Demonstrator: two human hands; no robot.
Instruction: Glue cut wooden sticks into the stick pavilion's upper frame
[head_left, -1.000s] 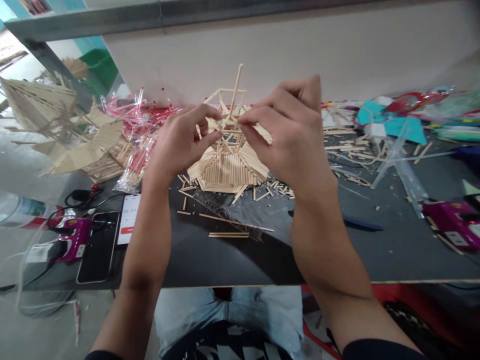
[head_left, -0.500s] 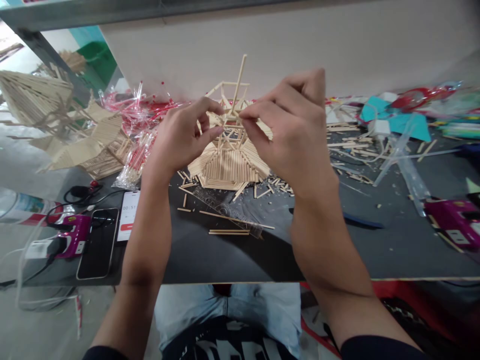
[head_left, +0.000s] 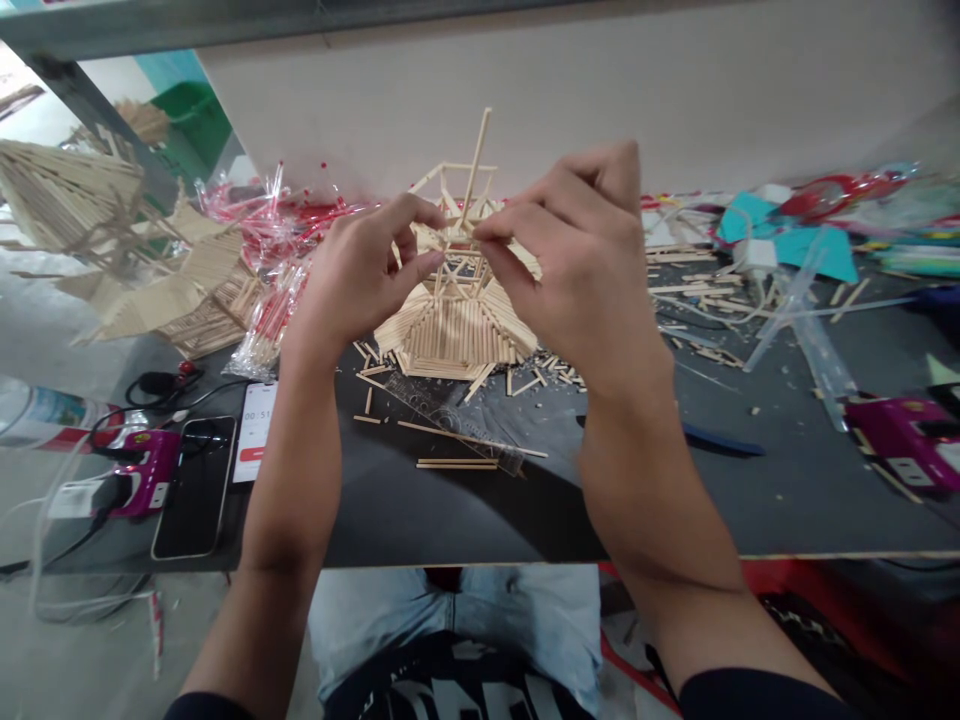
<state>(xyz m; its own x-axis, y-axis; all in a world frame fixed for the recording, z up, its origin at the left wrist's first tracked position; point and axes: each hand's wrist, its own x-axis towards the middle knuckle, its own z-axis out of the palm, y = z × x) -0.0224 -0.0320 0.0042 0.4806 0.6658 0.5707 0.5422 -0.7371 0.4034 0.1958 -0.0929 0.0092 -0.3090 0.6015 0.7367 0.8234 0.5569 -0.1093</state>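
Note:
A model built of thin wooden sticks [head_left: 457, 335] stands on the dark table, with a roof-like slatted base, an open frame above and a tall stick [head_left: 477, 165] leaning up from it. My right hand [head_left: 577, 260] is at the upper frame, thumb and forefinger pinched on a small wooden stick [head_left: 471, 229] that is mostly hidden. On the other side of the frame, my left hand [head_left: 371, 260] has its thumb and forefinger apart at the model's edge, the other fingers curled. Whether its fingertips touch the frame I cannot tell.
A clear ruler [head_left: 450, 425] and loose sticks [head_left: 457, 464] lie in front. Two phones [head_left: 195, 490], a purple power strip [head_left: 146, 470] and another stick model [head_left: 172, 280] are left. Bagged red-tipped sticks [head_left: 274, 310] stand behind. Rightward are a blue tool [head_left: 720, 441] and plastic strips [head_left: 825, 370].
The whole view has shifted very slightly. Both hands keep nearly the same pose at the model, and the tall stick still leans the same way.

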